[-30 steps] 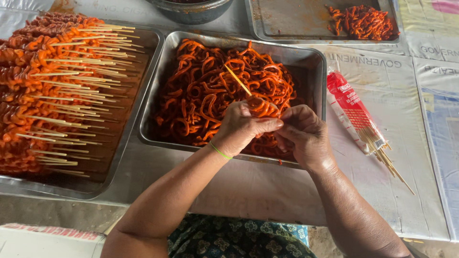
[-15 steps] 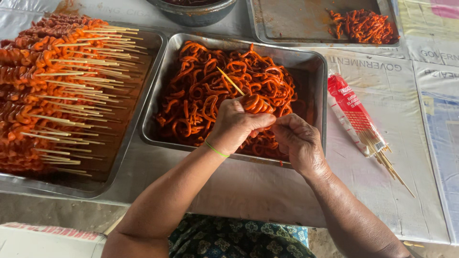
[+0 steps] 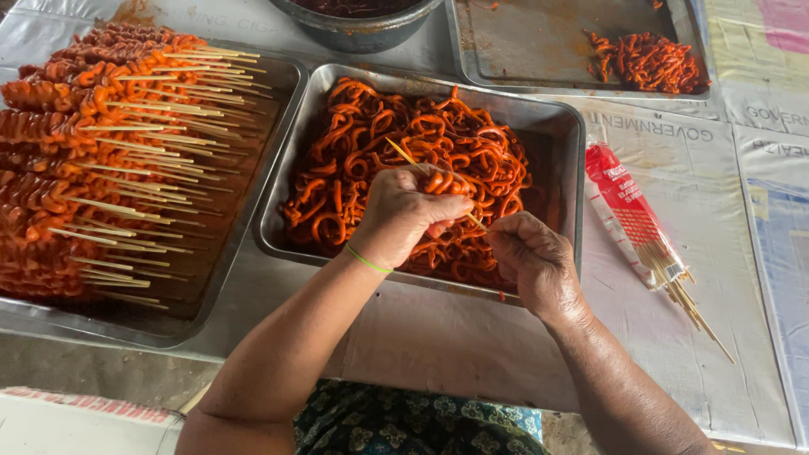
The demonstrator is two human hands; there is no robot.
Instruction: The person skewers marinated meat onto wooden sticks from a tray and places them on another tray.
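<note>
item: bamboo skewer [image 3: 403, 154], over the middle tray [image 3: 566, 126], our left hand [image 3: 406, 212] fingers closed on its orange strip [image 3: 438, 181]. our right hand [image 3: 533, 261] pinches the lower end. since a second ago both hands drew nearer us; threading continues.

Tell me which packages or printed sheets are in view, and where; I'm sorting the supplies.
Skewer packet: right of the middle tray, long clear plastic sleeve with red print, bamboo sticks poking from its lower end.
Printed sheets: covering the table at right, pale paper with grey lettering, blue and pink patches.
</note>
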